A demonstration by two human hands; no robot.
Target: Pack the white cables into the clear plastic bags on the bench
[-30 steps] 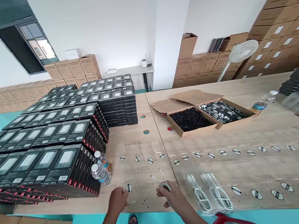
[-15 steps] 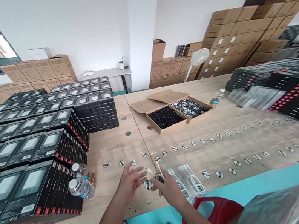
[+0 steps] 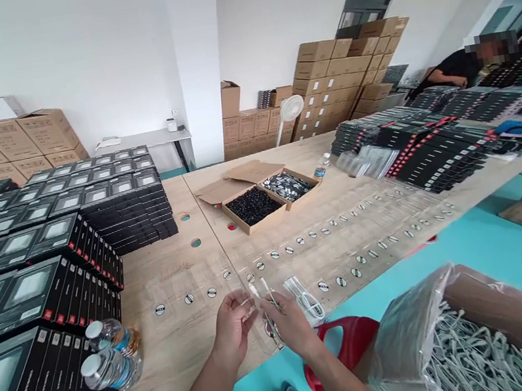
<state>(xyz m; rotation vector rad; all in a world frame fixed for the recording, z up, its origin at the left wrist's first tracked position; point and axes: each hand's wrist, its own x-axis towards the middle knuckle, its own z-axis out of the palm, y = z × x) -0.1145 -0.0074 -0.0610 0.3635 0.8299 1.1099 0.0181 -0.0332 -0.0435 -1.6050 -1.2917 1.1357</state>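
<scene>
My right hand (image 3: 288,323) is closed around a coiled white cable (image 3: 267,288), its two plug ends sticking up past the fingers. Beside it, my left hand (image 3: 235,325) has its fingertips pinched on a clear plastic bag (image 3: 268,341) with a round black-and-white sticker. The bag lies partly behind the hands. Just right of my right hand, coiled white cables (image 3: 305,298) rest on the wooden table (image 3: 180,342). Rows of flat clear bags with round stickers (image 3: 340,282) extend to the right.
Stacked black boxes (image 3: 40,286) and two bottles (image 3: 113,370) stand at left. An open carton (image 3: 253,210) holds small black parts. A red stool (image 3: 345,341) and a lined box of loose cables (image 3: 481,345) are at lower right. A person (image 3: 460,69) is at far right.
The view has swung right, bringing the cable box and the other person into sight. My left hand's spread fingers have drawn together at the bag. My right hand keeps the cable.
</scene>
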